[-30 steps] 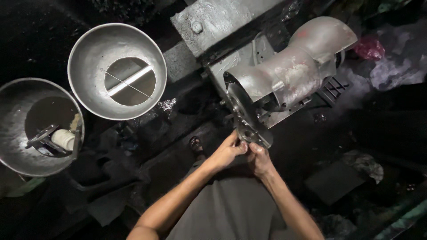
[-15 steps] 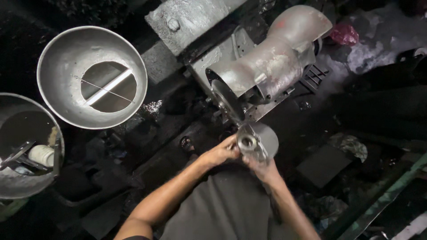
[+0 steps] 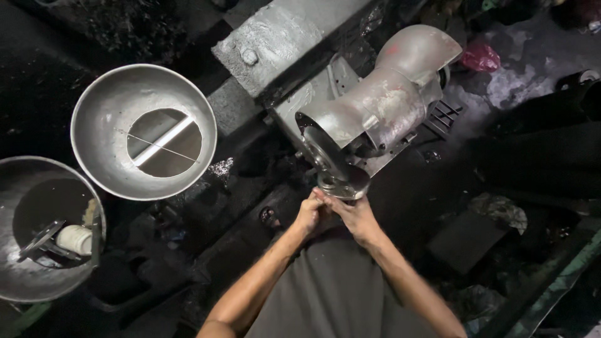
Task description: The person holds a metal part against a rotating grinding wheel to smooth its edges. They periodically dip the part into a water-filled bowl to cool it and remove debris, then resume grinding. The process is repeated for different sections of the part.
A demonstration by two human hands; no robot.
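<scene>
A grey metal grinding machine with a curved outlet pipe sits in front of me. At its round front opening a small metal ring-shaped part is held up against the machine. My left hand and my right hand meet just below that part, with the fingers of both closed on its lower edge. Both forearms reach up from the bottom of the view over my grey shirt.
A large metal funnel bowl with a round hole stands at the left. A second bowl at the far left holds a white roll and a tool. A heavy metal block lies behind the machine. Dark debris and a pink bag lie to the right.
Half a second ago the metal part was held free, lower and tilted toward me. Now it is raised against the machine's front opening, with both hands below it.
</scene>
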